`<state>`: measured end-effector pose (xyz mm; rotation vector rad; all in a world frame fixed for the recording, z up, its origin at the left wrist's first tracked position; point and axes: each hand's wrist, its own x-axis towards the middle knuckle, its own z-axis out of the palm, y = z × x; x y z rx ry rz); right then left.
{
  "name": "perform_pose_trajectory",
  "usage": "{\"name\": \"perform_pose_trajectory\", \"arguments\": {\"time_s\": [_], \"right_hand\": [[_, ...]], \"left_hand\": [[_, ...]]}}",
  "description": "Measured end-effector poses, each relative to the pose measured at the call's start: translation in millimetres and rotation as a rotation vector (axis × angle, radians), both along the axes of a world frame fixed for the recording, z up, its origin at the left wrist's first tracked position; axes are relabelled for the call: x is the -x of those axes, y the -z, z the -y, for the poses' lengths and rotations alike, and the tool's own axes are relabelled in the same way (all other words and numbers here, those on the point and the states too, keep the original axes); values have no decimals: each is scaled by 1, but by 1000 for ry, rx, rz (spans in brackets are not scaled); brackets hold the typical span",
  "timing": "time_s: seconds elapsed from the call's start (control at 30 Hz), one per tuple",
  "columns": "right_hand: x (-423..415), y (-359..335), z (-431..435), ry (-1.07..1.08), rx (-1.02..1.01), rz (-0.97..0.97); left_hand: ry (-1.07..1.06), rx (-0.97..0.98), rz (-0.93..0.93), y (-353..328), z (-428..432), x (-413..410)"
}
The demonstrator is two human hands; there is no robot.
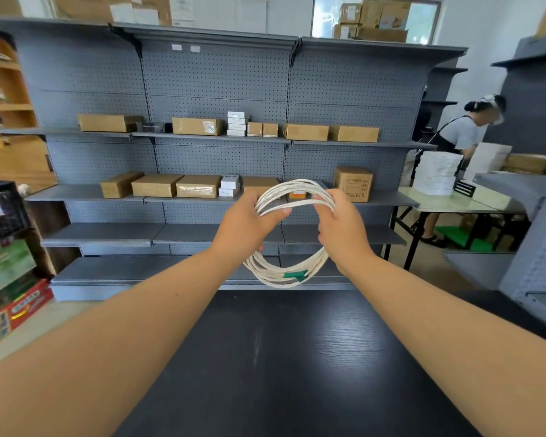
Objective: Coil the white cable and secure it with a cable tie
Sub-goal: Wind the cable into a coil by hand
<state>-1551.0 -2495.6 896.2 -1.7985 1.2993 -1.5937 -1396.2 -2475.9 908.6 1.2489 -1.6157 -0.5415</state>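
Left hand point(245, 223) and right hand point(341, 227) grip a coiled white cable point(267, 272), green tie point(295, 275) at bottom, above a table point(265, 357)

Room contents, as seen from the near side:

- Dark wood-grain table point(297, 357), foreground.
- Grey pegboard shelving unit point(215, 74) along the far wall, several tiers.
- Upper stocked tier: flat cardboard boxes point(197, 126) in a row, with a stack of small white boxes point(236, 123) between them.
- Next tier down: brown cartons point(157, 185) side by side, two white boxes point(230, 185), and one upright carton with printed marks point(353, 183).
- Wooden shelf unit point(7, 89), far left.
- Black crate point(0, 209), left; red and green packages point(16, 307) below it.
- Pale folding table point(448, 205), right, bearing stacked white packages point(437, 173); a person point(467, 134) stands bent over it.
- Cartons point(375, 20) behind a high window.
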Motion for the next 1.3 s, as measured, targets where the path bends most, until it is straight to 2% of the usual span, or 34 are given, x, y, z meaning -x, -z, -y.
{"name": "perform_pose_trajectory", "arguments": {"time_s": [0.2, 0.43, 0.57, 0.67, 0.87, 1.07, 1.2, 1.3], "right_hand": [[3, -4, -6, 19, -25, -149], [-1, -8, -9, -73, -83, 0], [-5, -5, -7, -31, -22, 72], [-3, -5, -8, 18, -6, 117], [-6, -6, -11, 121, 62, 123], [-4, -4, -10, 141, 87, 179], [-2, -3, -11, 143, 88, 214], [4, -2, -11, 136, 99, 209]], "left_hand": [[73, 23, 48, 1, -2, -1], [12, 72, 55, 5, 6, -3], [-36, 73, 133, 7, 6, -4], [-56, 33, 120, 8, 5, -5], [-43, 14, 162, 11, 4, -2], [62, -34, 127, 10, 4, -1], [114, -46, 183, 3, 3, -2], [56, -49, 277, -3, 3, -2]]}}
